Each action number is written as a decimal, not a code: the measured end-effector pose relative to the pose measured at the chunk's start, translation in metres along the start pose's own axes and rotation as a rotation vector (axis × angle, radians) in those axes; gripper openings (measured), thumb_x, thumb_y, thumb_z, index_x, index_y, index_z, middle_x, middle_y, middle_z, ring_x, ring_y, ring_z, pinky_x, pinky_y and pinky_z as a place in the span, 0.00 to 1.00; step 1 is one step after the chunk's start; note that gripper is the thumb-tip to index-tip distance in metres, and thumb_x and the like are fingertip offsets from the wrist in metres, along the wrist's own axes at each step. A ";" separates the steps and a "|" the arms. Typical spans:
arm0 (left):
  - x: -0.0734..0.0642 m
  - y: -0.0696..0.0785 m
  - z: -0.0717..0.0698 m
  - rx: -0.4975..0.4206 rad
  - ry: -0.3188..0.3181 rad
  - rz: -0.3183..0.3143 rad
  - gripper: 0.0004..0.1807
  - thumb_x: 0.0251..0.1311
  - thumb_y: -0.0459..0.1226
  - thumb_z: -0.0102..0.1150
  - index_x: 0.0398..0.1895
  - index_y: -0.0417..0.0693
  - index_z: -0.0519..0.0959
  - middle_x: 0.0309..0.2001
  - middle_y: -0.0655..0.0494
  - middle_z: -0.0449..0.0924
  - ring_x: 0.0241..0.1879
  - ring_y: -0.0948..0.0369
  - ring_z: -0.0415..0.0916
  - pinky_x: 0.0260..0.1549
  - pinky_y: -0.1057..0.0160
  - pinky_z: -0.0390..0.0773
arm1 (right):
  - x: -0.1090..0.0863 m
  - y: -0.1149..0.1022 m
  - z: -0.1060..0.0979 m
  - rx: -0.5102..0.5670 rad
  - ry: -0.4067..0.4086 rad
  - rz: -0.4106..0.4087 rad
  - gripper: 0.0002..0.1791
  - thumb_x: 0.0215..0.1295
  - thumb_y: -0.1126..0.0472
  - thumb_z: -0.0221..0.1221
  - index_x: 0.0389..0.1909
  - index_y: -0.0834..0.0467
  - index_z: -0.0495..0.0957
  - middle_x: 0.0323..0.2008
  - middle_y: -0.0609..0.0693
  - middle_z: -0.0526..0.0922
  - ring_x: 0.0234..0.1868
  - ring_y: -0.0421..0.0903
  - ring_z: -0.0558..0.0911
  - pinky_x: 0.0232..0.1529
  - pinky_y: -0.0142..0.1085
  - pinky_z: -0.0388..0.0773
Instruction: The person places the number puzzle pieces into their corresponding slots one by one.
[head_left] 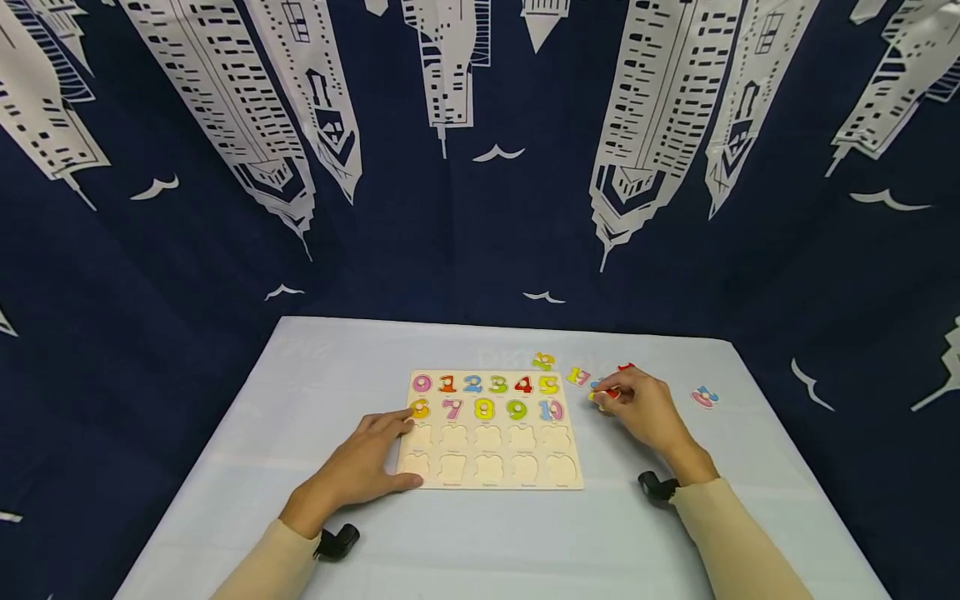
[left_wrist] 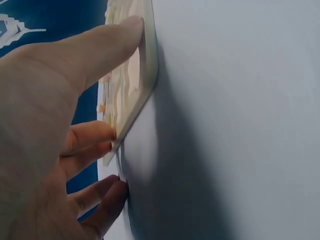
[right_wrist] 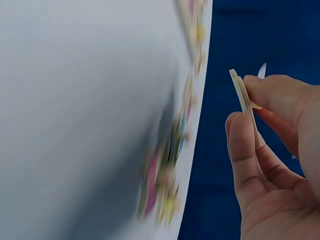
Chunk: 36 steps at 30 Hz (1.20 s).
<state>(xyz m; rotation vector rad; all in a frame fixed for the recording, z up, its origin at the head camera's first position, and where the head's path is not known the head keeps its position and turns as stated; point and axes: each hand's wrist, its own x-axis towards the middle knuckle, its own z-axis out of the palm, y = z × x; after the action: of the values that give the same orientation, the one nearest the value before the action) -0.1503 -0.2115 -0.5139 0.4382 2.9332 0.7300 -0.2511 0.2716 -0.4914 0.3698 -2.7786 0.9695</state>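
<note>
A wooden number puzzle board [head_left: 489, 439] lies flat on the table, its top two rows filled with coloured numerals 0 to 10 and its lower two rows showing bare recesses. My left hand [head_left: 360, 462] rests at the board's left edge, fingers spread; the thumb [left_wrist: 107, 47] lies on the near corner. Right of the board, my right hand [head_left: 648, 412] pinches a thin wooden number piece [right_wrist: 245, 102] between thumb and fingertips, raised over the table. In the right wrist view it appears edge-on, its printed face hidden.
Loose number pieces lie beyond and right of the board: a yellow-green one [head_left: 543, 361], a yellow-pink one [head_left: 578, 376] and a pink-blue one [head_left: 705, 397]. Others are partly behind my right hand. A dark blue patterned cloth [head_left: 450, 250] hangs behind the white table [head_left: 487, 542].
</note>
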 end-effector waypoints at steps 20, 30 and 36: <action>-0.004 -0.006 -0.013 -0.042 0.011 0.026 0.47 0.63 0.54 0.88 0.80 0.40 0.81 0.85 0.47 0.76 0.85 0.40 0.72 0.84 0.34 0.75 | 0.006 -0.160 0.128 0.247 -0.313 -0.276 0.03 0.78 0.63 0.76 0.48 0.55 0.94 0.49 0.50 0.90 0.44 0.39 0.86 0.48 0.30 0.85; -0.002 -0.007 -0.007 -0.038 0.015 0.048 0.44 0.63 0.54 0.89 0.76 0.41 0.83 0.84 0.48 0.78 0.85 0.41 0.73 0.84 0.35 0.75 | 0.009 -0.190 0.164 0.163 -0.357 -0.253 0.02 0.76 0.61 0.78 0.43 0.55 0.95 0.40 0.46 0.88 0.38 0.33 0.78 0.43 0.28 0.78; -0.003 -0.007 -0.007 -0.036 0.013 0.044 0.43 0.63 0.53 0.89 0.75 0.42 0.84 0.85 0.49 0.77 0.85 0.41 0.73 0.84 0.35 0.75 | 0.011 -0.198 0.174 0.100 -0.330 -0.228 0.03 0.74 0.61 0.80 0.40 0.50 0.96 0.40 0.45 0.90 0.41 0.36 0.78 0.47 0.31 0.78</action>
<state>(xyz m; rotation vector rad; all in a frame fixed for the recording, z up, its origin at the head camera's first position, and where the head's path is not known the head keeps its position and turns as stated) -0.1505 -0.2213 -0.5114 0.4979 2.9264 0.7924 -0.2187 0.0100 -0.5068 0.9157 -2.8864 1.0771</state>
